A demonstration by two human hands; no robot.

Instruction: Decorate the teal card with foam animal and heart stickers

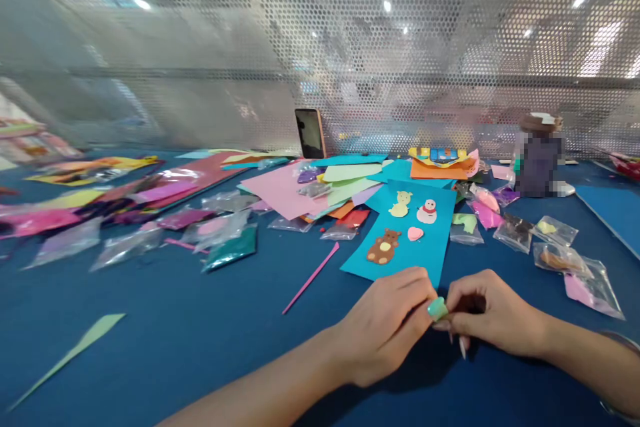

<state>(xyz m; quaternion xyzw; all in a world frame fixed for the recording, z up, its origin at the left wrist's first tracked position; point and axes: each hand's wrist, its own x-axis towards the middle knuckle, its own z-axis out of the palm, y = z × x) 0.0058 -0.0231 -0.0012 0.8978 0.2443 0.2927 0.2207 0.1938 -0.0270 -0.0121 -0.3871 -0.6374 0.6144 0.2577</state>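
Observation:
My left hand and my right hand meet low in front of me, right of centre. Between their fingertips is a small light green lump of modelling clay, pinched from both sides. Just beyond my hands lies a blue card. On it are flat clay figures: a brown bear, a pale yellow animal, a snowman and a pink heart. My left fingers partly hide the card's near edge.
A pink modelling tool and a pale green pointed strip lie on the blue table. Several clay bags, one with light green clay, flank the card. Behind are coloured sheets, an upright phone and a perforated metal screen.

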